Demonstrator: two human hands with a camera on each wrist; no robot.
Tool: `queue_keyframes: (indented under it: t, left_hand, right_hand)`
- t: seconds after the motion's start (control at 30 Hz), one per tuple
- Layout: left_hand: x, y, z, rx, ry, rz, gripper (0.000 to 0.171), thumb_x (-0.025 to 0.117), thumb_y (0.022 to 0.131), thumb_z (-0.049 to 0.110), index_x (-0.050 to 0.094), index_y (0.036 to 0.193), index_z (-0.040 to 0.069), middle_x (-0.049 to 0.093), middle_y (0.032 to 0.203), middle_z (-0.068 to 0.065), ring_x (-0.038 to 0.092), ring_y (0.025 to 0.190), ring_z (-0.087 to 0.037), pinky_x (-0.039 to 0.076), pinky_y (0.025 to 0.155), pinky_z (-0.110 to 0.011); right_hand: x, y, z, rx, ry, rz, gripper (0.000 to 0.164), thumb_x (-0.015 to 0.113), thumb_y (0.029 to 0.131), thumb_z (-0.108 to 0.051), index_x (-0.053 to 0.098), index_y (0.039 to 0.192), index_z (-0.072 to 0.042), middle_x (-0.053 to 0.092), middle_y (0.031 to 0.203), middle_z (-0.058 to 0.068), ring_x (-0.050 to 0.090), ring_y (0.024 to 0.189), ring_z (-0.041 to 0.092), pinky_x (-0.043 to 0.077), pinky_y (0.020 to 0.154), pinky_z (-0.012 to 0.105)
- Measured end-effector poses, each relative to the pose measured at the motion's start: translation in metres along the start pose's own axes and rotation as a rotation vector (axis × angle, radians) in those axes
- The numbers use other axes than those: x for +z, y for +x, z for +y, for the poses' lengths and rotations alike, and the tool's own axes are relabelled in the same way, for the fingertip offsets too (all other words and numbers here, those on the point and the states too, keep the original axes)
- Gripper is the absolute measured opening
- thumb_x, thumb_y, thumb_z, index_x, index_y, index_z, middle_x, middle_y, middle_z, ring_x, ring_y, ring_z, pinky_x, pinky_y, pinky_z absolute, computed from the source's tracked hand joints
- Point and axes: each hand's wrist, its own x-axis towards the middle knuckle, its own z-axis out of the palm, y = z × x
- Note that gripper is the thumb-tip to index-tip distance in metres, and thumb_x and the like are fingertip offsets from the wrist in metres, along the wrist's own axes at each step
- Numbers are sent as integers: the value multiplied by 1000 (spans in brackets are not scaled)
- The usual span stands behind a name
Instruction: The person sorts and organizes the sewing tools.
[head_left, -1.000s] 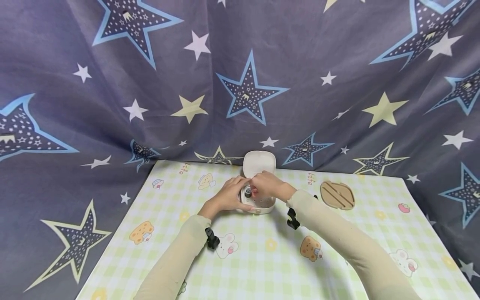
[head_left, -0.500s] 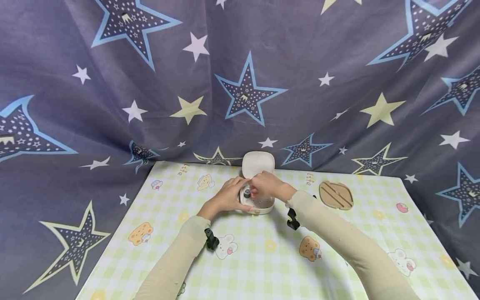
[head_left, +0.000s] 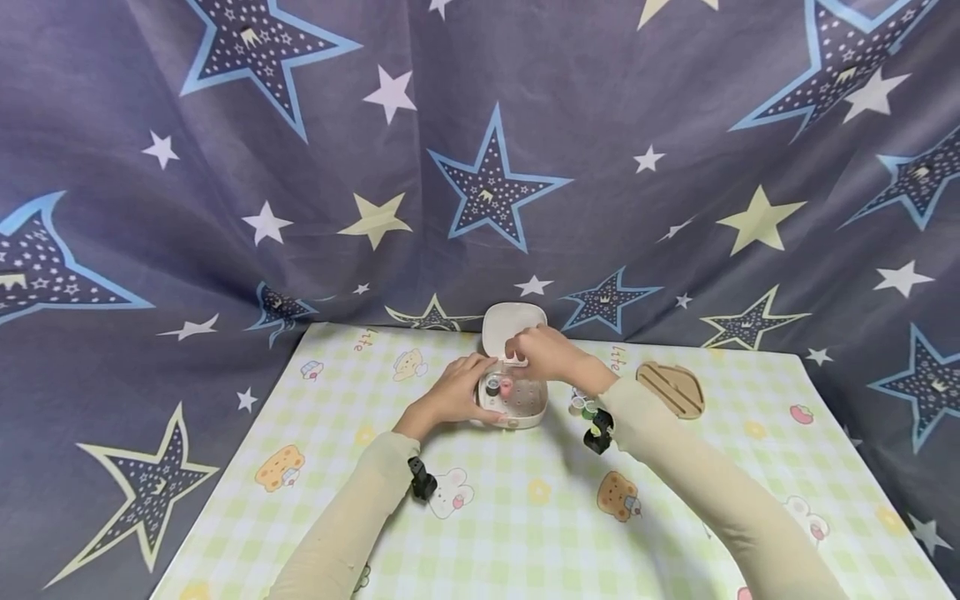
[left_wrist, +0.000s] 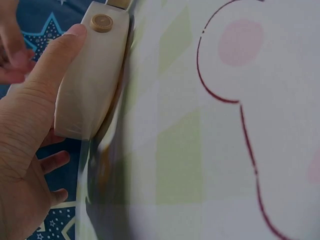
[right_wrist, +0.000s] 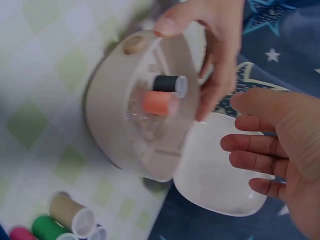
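Note:
My left hand point(head_left: 450, 392) grips the left side of a white sewing box point(right_wrist: 107, 112), its thumb point(left_wrist: 60, 52) along the front wall beside a round tan button point(left_wrist: 101, 23). Inside the box, a black thread spool point(right_wrist: 164, 83) and a coral thread spool point(right_wrist: 156, 103) stand side by side on the pegged floor, towards the left. Over the back of the box is my right hand point(head_left: 546, 354), its fingers loosely bent and nothing between them in the right wrist view. The white lid point(right_wrist: 215, 170) is raised at the back, partly behind that hand.
More thread spools lie right of the box, among them a tan spool point(right_wrist: 72, 215), a green spool point(right_wrist: 50, 227) and a pink one point(right_wrist: 21, 233). A flat brown piece with slots point(head_left: 671, 390) lies farther right on the checked tablecloth point(head_left: 525, 542). A starry curtain point(head_left: 637, 225) hangs behind.
My right hand has let go of the coral spool and risen up and back from it, uncovering the spool beside the black one. The left hand keeps its hold on the box.

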Motion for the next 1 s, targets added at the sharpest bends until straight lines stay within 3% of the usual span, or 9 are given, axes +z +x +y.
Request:
queue_keyframes:
  t: [0.27, 0.57, 0.73, 1.0]
  left_hand:
    - [3, 1, -1, -4, 3, 3, 113, 88, 69, 60, 38, 157, 10, 51, 143, -7, 46, 135, -28, 28, 122, -46]
    - [4, 0, -4, -7, 12, 3, 112, 88, 69, 59, 38, 157, 11, 49, 145, -8, 45, 138, -30, 27, 123, -47]
    - [2, 1, -4, 1, 2, 15, 112, 89, 69, 57, 39, 156, 9, 50, 144, -10, 45, 137, -32, 28, 122, -49]
    - [4, 4, -2, -17, -7, -5, 114, 89, 70, 57, 35, 158, 10, 49, 145, -10, 44, 138, -31, 27, 123, -48]
  right_hand:
    - [-22, -23, 3, 21, 31, 99, 18, 77, 88, -21, 76, 97, -5, 74, 85, 8, 62, 68, 17, 53, 68, 37]
    - [-25, -58, 10, 41, -19, 170, 21, 78, 88, -24, 76, 102, -8, 74, 90, 7, 67, 80, 21, 54, 75, 41]
    - [-24, -75, 14, 38, -58, 166, 29, 79, 88, -27, 74, 109, -8, 73, 93, 9, 67, 84, 22, 52, 78, 43]
    - [-15, -102, 24, -25, -121, 101, 30, 80, 84, -28, 71, 106, -8, 69, 91, 4, 65, 81, 20, 53, 75, 42]
